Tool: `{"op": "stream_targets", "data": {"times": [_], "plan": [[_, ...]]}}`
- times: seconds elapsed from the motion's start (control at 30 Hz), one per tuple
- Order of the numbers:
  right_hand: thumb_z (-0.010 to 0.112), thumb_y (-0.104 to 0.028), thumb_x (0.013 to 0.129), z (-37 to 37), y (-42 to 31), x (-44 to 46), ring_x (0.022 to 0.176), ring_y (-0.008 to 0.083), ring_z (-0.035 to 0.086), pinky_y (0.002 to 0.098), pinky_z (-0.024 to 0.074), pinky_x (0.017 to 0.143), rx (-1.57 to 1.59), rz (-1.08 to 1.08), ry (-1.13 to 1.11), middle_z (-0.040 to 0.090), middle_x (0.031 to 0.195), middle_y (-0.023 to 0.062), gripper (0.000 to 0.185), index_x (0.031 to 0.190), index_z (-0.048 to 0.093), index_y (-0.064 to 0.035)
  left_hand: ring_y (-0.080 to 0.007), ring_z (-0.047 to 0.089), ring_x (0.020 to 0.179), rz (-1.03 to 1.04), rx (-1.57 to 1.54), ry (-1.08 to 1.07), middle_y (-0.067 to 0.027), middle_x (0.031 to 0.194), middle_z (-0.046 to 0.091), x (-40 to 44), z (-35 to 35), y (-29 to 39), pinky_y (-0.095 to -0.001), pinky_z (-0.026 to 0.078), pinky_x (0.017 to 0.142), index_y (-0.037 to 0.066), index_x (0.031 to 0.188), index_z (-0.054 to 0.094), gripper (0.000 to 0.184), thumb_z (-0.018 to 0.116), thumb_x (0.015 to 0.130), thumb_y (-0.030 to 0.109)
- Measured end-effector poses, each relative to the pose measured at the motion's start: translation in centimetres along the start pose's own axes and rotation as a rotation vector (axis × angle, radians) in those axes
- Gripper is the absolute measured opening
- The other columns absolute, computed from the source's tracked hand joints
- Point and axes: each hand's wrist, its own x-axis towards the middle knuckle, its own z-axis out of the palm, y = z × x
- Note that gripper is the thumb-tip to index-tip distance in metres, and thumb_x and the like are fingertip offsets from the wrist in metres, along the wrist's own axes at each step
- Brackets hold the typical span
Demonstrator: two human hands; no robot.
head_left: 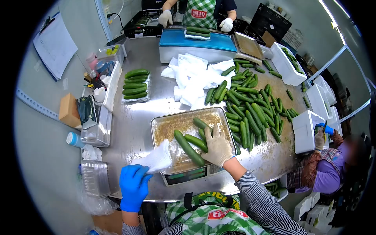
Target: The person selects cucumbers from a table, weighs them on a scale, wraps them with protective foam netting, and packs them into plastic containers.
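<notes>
My left hand (134, 187), in a blue glove, pinches one end of a white foam net sleeve (156, 157). The sleeve's other end reaches over the left rim of a shallow metal tray (164, 117). Inside that tray lie a long cucumber (187, 147), a shorter cucumber (196, 142) and another cucumber (200, 123) partly under my fingers. My right hand (216, 148), in a beige glove, rests palm down over the cucumbers with its fingers stretched out. What lies beneath the palm is hidden. A scale (185, 176) with a dark display shows under the tray's near edge.
Loose cucumbers (254, 113) form a large pile right of the tray. Beyond it lie white foam sleeves (192, 76), packed cucumbers (135, 86) and a blue-topped machine (196, 42). One co-worker (199, 11) stands opposite; another (327, 168) works by a white box (305, 135).
</notes>
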Motion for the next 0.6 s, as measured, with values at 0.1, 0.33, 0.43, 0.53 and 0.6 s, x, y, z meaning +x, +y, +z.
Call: {"op": "stream_targets", "data": {"times": [0.1,0.33,0.43,0.53,0.6], "plan": [[0.079,-0.027,0.067,-0.3,0.4,0.1,0.121,0.0489,0.049,0.0482,0.0488,0.099,0.062,0.007,-0.019,0.039,0.141,0.0323,0.096,0.145,0.031,0.0007,-0.0295,0.059,0.085,0.033,0.017,0.02,-0.0077,0.09,0.062,1.4,0.4,0.1,-0.0393,0.048,0.074,0.008,0.095,0.069,0.029,0.079,0.068,0.008],[0.067,-0.015,0.072,0.4,7.9,1.0,0.102,0.0274,0.063,0.0326,0.0525,0.086,1.313,-0.036,0.035,0.061,0.122,0.0189,0.082,0.146,0.037,0.0024,-0.0268,0.059,0.087,0.264,0.137,0.0,-0.0056,0.09,0.062,7.2,5.9,2.6,-0.0403,0.044,0.083,0.009,0.094,0.068,0.024,0.072,0.07,0.008],[0.065,-0.013,0.072,-0.6,11.3,0.0,0.102,0.0233,0.065,0.0336,0.0563,0.078,2.031,-0.015,-0.072,0.061,0.123,0.0165,0.074,0.142,0.044,-0.0008,-0.0249,0.06,0.089,0.365,0.174,-0.024,-0.0046,0.089,0.062,9.3,11.5,3.9,-0.042,0.043,0.086,0.011,0.091,0.065,0.021,0.067,0.071,0.008],[0.066,-0.013,0.073,-2.7,13.2,-0.3,0.102,0.0243,0.065,0.0333,0.0582,0.075,2.129,-0.157,-0.128,0.062,0.123,0.0144,0.072,0.141,0.045,-0.0014,-0.0229,0.059,0.094,0.482,0.195,-0.196,-0.004,0.091,0.061,9.4,18.1,5.9,-0.0427,0.042,0.089,0.013,0.091,0.064,0.017,0.064,0.074,0.011],[0.068,-0.01,0.071,-3.1,14.3,0.3,0.111,0.0245,0.062,0.0349,0.0552,0.087,1.927,-0.193,-0.153,0.06,0.127,0.0147,0.08,0.145,0.04,0.0001,-0.0221,0.059,0.097,0.499,0.221,-0.315,-0.0041,0.092,0.06,8.4,21.3,5.9,-0.0422,0.042,0.09,0.014,0.092,0.064,0.016,0.061,0.077,0.013]]}}
